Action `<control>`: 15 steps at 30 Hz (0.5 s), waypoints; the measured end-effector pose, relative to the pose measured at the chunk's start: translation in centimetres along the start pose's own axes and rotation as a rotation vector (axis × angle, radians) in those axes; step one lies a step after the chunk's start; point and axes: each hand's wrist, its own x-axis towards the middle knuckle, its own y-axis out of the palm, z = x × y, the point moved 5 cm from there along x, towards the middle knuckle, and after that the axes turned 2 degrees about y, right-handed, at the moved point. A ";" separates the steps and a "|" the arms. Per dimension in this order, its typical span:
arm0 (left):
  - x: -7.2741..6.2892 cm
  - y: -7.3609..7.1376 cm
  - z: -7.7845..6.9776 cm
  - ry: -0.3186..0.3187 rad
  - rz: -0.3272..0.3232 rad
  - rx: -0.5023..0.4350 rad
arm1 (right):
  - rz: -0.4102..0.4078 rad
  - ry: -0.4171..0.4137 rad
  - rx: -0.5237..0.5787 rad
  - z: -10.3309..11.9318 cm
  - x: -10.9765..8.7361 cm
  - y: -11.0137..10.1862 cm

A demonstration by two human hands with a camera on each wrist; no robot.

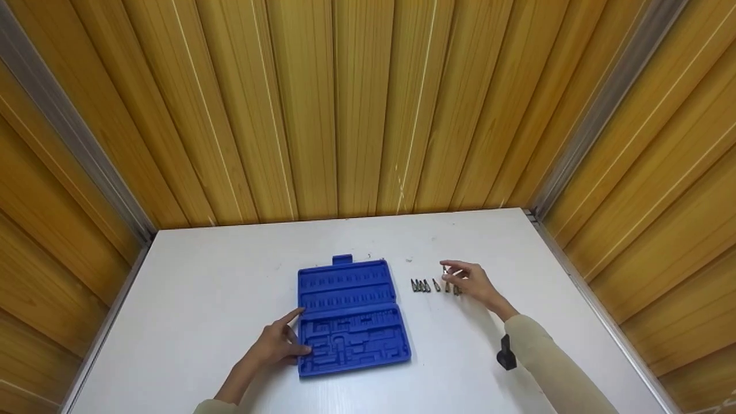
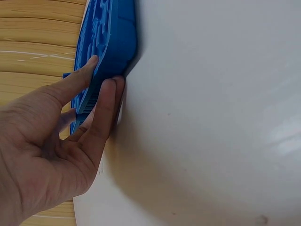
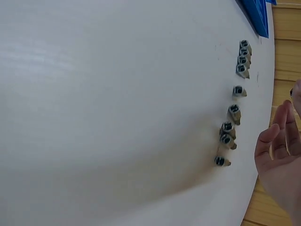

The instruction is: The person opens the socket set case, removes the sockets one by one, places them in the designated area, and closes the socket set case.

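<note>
An open blue plastic tool case (image 1: 355,322) lies flat on the white table, its moulded slots bare. At its left side my left hand (image 1: 277,343) grips the edge, thumb over the rim and fingers against the outer wall, as the left wrist view also shows. To the right, my right hand (image 1: 468,280) pinches a small metal bit socket (image 1: 445,269) between thumb and index finger, raised above the table. Beneath and beside that hand runs a row of several similar bit sockets (image 3: 234,113), with round hollow ends and narrower tips.
The white table (image 1: 218,299) meets yellow wood-patterned panels (image 1: 356,115) at the back, with more panels at both sides. Grey metal posts (image 1: 598,121) stand at the corners. A black strap piece (image 1: 506,353) hangs from the right sleeve. The case's latch flap (image 1: 342,259) points to the back.
</note>
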 end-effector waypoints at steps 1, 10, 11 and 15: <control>0.0 0.0 0.0 0.000 -0.001 0.002 | -0.010 0.011 -0.006 0.0 -0.2 -0.4; 0.1 -0.1 0.0 -0.017 -0.014 0.024 | -0.098 -0.007 -0.108 -4.7 -0.4 -3.5; 0.1 -0.1 -0.1 -0.016 -0.015 0.025 | -0.101 -0.001 -0.117 -5.0 -0.5 -3.9; 0.1 0.0 -0.1 -0.008 -0.012 0.025 | -0.108 0.040 -0.158 -6.2 -1.0 -4.8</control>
